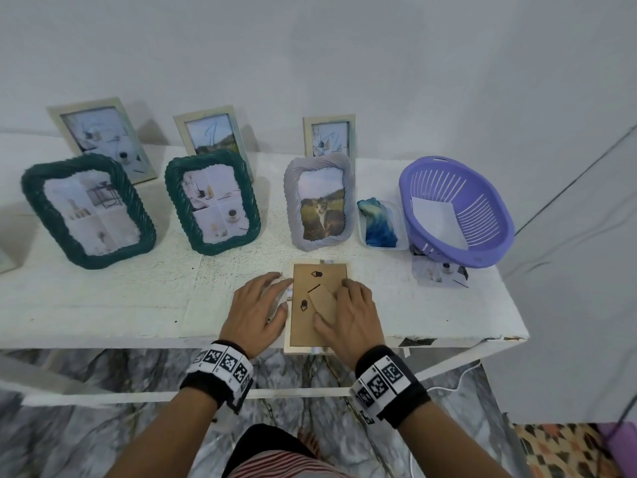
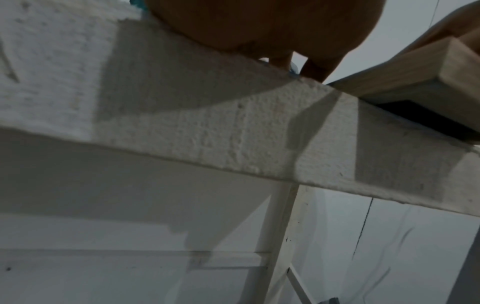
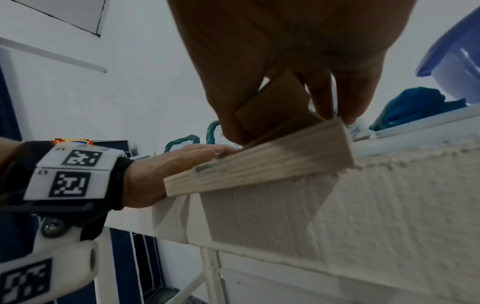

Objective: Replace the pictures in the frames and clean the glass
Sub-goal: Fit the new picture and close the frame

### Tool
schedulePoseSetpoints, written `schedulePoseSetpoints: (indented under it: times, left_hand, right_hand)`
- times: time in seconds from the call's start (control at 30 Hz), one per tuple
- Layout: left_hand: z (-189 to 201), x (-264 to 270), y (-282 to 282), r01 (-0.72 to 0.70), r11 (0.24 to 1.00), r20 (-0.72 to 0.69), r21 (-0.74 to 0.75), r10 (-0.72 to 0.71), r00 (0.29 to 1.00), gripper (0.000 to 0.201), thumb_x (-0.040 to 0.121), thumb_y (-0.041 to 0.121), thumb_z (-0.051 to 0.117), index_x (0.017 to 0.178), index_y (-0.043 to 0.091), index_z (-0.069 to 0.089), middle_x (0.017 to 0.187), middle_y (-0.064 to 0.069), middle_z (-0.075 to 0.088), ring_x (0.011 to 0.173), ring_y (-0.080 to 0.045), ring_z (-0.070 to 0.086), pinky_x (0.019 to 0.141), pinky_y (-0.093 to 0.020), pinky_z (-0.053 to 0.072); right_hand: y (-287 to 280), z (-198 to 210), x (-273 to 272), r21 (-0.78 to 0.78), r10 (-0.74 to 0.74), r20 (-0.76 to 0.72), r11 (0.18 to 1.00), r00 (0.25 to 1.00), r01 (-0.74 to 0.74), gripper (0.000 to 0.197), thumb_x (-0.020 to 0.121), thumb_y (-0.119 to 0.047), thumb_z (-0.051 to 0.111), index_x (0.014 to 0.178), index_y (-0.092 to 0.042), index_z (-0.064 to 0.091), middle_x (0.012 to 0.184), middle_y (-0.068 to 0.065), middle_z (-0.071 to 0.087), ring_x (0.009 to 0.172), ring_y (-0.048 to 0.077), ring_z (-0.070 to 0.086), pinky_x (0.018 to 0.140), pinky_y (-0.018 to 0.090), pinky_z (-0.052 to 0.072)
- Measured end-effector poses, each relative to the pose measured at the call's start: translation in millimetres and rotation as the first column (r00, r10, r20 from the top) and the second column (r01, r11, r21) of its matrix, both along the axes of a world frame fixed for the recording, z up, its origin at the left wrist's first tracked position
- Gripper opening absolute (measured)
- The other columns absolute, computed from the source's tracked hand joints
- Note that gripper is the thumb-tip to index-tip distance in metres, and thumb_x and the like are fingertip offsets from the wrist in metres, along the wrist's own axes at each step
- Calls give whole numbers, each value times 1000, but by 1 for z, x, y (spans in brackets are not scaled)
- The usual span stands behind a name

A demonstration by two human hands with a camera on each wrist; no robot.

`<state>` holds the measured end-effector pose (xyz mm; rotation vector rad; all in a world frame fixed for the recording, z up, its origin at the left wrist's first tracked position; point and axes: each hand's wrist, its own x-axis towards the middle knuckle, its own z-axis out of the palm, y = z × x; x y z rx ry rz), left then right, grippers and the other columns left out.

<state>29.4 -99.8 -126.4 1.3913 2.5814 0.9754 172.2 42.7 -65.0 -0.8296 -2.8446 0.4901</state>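
A light wooden picture frame [image 1: 303,327] lies face down at the table's front edge, brown backing up, its near end jutting over the edge [image 3: 259,168]. My right hand [image 1: 348,312] lies on the backing, thumb and fingers pinching the brown cardboard stand flap [image 1: 322,301], which is lifted off the back [image 3: 272,102]. My left hand [image 1: 265,298] lies flat on the table with straight, spread fingers, its fingertips against the frame's left side [image 3: 182,160]. In the left wrist view only the palm [image 2: 259,24] and a corner of the frame [image 2: 428,67] show.
Two green rope frames [image 1: 88,210] [image 1: 213,201] and a grey frame with a cat picture [image 1: 320,201] stand mid-table, three pale frames behind them. To the right are a blue cloth [image 1: 377,219] in a clear tray, a purple basket [image 1: 458,208] holding white paper, and a loose print [image 1: 441,274].
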Motion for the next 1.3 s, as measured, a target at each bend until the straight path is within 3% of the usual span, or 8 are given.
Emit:
schedulePoseSetpoints:
  times: [0.23, 0.5, 0.67, 0.8, 0.97, 1.07, 1.13, 1.3]
  left_hand:
    - [-2, 0, -1, -11, 1000, 15, 9, 11, 1000, 48, 91, 40, 41, 135, 27, 56, 136, 1, 52, 124, -20, 47, 101, -42, 38]
    - [-5, -1, 0, -11, 1000, 19, 2, 11, 1000, 48, 90, 44, 45, 134, 27, 55, 136, 1, 52, 125, -22, 48, 102, -44, 39]
    - [-5, 0, 0, -12, 1000, 15, -5, 12, 1000, 48, 90, 44, 45, 134, 28, 54, 136, 0, 52, 125, -22, 48, 102, -45, 39]
    - [-5, 0, -1, -23, 1000, 12, -2, 23, 1000, 48, 89, 44, 45, 133, 27, 56, 136, -1, 53, 125, -22, 48, 102, -44, 39]
    - [-3, 1, 1, -37, 999, 17, -5, 37, 999, 48, 88, 45, 45, 132, 27, 56, 135, 0, 53, 125, -21, 48, 102, -44, 38]
    - [-3, 0, 0, -42, 999, 7, -10, 42, 999, 49, 88, 46, 44, 132, 28, 56, 136, 1, 52, 125, -21, 47, 101, -42, 37]
    - [-3, 0, 1, -44, 999, 9, -12, 44, 999, 49, 88, 46, 45, 132, 29, 56, 136, 2, 52, 126, -20, 46, 102, -40, 35]
    - [-3, 1, 1, -51, 999, 18, -17, 51, 999, 50, 88, 46, 45, 133, 29, 56, 136, 2, 51, 126, -19, 45, 102, -38, 34]
  right_hand:
    - [19, 24, 15, -145, -80, -86, 987, 993, 67, 49, 85, -37, 63, 120, -5, 50, 139, 10, 42, 121, 25, 41, 103, 30, 36]
    - [82, 21, 61, -138, -217, 113, 963, 970, 232, 51, 84, -37, 65, 122, -7, 50, 135, 10, 46, 119, 27, 44, 100, 32, 35]
    - [80, 3, 68, -102, -167, 182, 977, 969, 188, 47, 85, -41, 62, 117, -8, 52, 128, 8, 50, 114, 25, 43, 98, 33, 39]
    - [75, 0, 64, -20, -137, 192, 989, 972, 143, 53, 86, -47, 60, 123, -9, 52, 135, 10, 47, 119, 29, 42, 101, 36, 39]
    - [56, 9, 43, -24, -21, 30, 999, 999, 21, 57, 86, -50, 59, 126, -12, 49, 141, 13, 41, 124, 33, 38, 102, 40, 37]
    - [38, 6, 26, -59, 131, 145, 991, 981, -123, 82, 79, -73, 46, 147, -32, 23, 157, 8, 19, 143, 28, 17, 114, 44, 25]
    - [30, 1, 14, -109, 184, 240, 981, 953, -162, 95, 74, -81, 46, 150, -43, 3, 161, 7, -2, 147, 28, 0, 118, 49, 15]
    - [23, -8, -7, -70, 204, 353, 979, 913, -192, 112, 63, -89, 47, 148, -44, -10, 159, 17, -13, 145, 38, -5, 116, 50, 5]
